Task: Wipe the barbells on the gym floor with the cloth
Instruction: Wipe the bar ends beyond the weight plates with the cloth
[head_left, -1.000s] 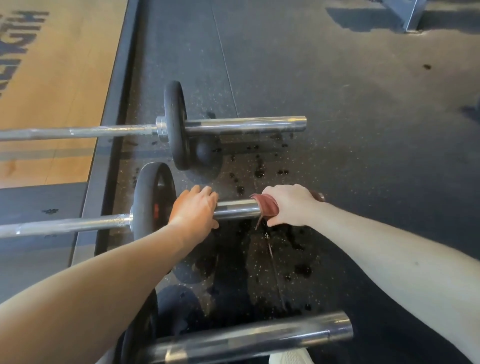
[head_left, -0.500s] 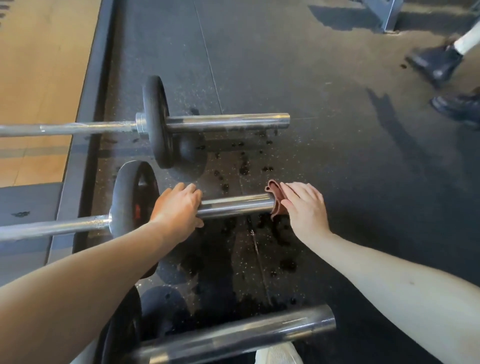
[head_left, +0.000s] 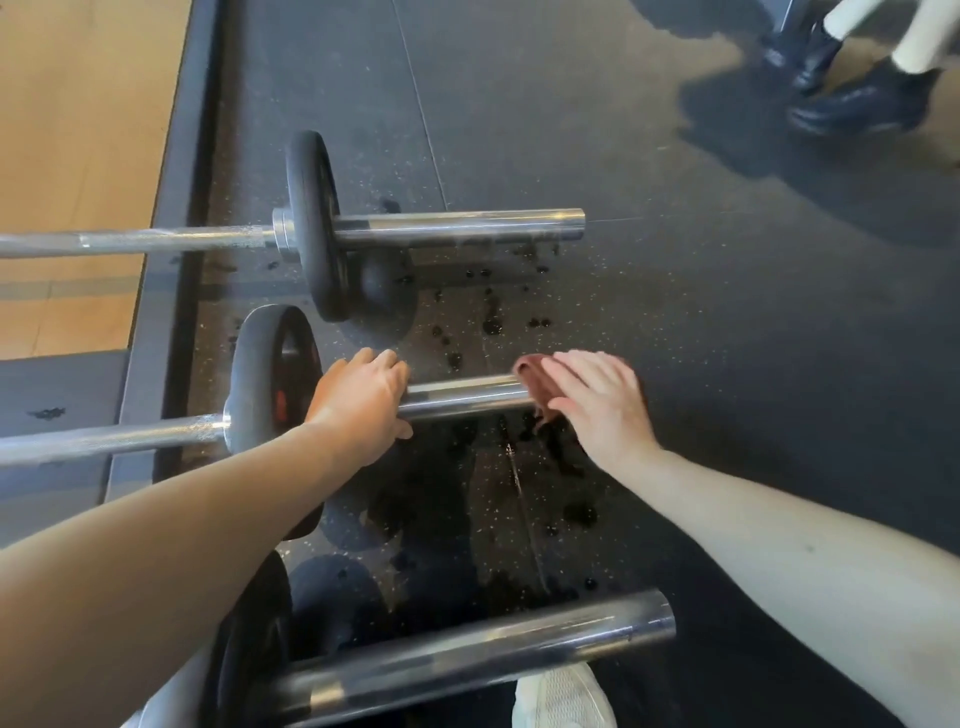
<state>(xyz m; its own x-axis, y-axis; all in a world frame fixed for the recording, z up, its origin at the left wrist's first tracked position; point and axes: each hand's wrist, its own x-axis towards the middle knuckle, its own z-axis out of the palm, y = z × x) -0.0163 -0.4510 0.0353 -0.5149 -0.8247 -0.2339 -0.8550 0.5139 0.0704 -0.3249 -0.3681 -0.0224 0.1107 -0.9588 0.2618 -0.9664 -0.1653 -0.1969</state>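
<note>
1. Left hand (head_left: 363, 400) is wrapped round the middle bar (head_left: 462, 397) sleeve, right next to its plate (head_left: 260, 374).
2. Right hand (head_left: 597, 405) is flat, fingers straight, pressing the cloth (head_left: 535, 379) onto that sleeve's end.
3. Far bar (head_left: 452, 228) and near bar (head_left: 467, 654) lie on either side, untouched.
4. Dark wet spots all over the floor (head_left: 727, 364) between them.

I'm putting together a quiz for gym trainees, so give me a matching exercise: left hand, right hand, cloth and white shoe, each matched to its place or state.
1 left hand
2 right hand
3 cloth
4 white shoe

A at the view's bottom edge
B grips the middle barbell sleeve
C reddish-brown, over the sleeve's end
D fingers straight, pressing the cloth

Pairs: 1-B, 2-D, 3-C, 4-A
</note>
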